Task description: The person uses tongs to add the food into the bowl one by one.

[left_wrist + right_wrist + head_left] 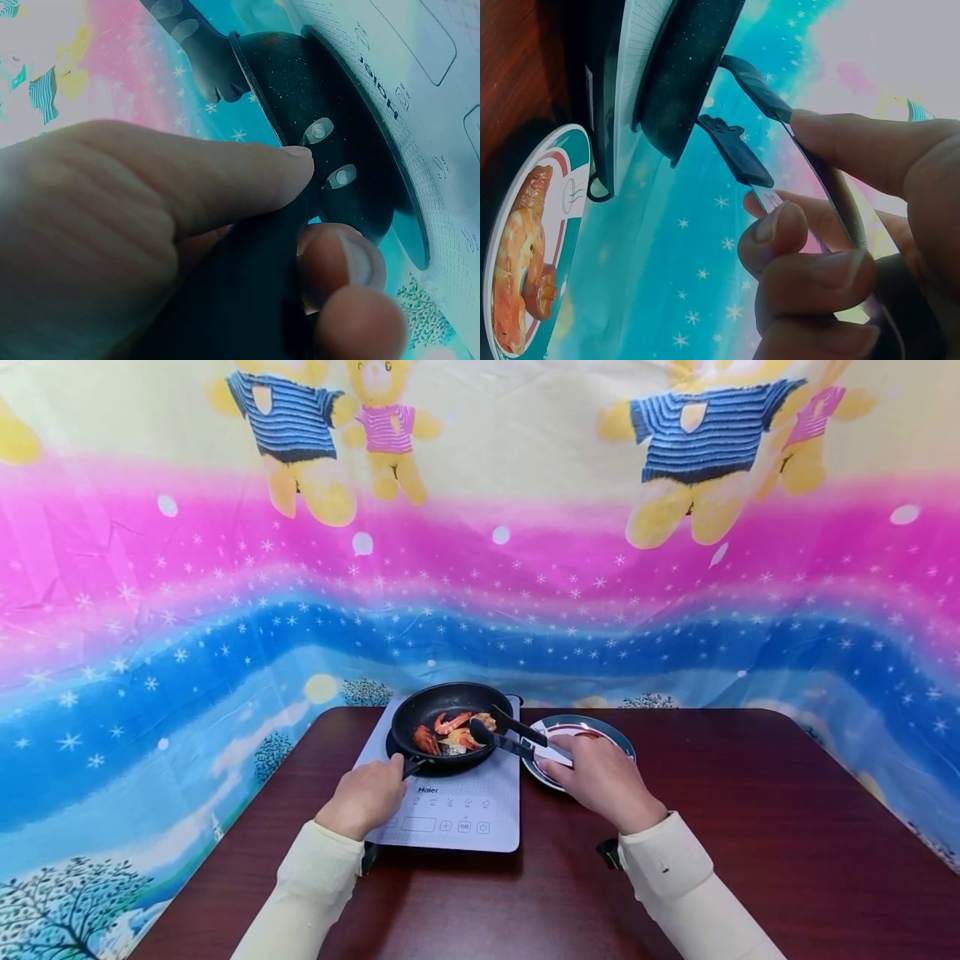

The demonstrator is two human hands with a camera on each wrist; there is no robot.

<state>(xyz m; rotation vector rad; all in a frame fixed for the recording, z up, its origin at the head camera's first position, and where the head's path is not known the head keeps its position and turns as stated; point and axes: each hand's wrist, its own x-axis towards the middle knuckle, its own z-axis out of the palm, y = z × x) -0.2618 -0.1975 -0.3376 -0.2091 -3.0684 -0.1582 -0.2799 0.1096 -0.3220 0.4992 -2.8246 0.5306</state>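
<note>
A black frying pan [429,695] sits on a white induction cooktop [450,810], with orange-red shrimp [452,724] and other food pieces inside. My left hand [365,795] grips the pan's handle [232,277], the thumb lying along its top. In my right hand [603,779] are black-tipped metal tongs [821,176], held between thumb and fingers. Their two tips reach over the pan's right side, spread apart, by the food; whether they touch a piece cannot be told. Beneath and beyond the right hand is a plate [622,739], partly hidden, holding cooked shrimp [521,262].
The dark brown table [750,827] extends to both sides of the cooktop. Behind it hangs a printed cloth [480,568] with bears and snowflakes, close to the table's back edge. The plate stands right beside the cooktop's right edge.
</note>
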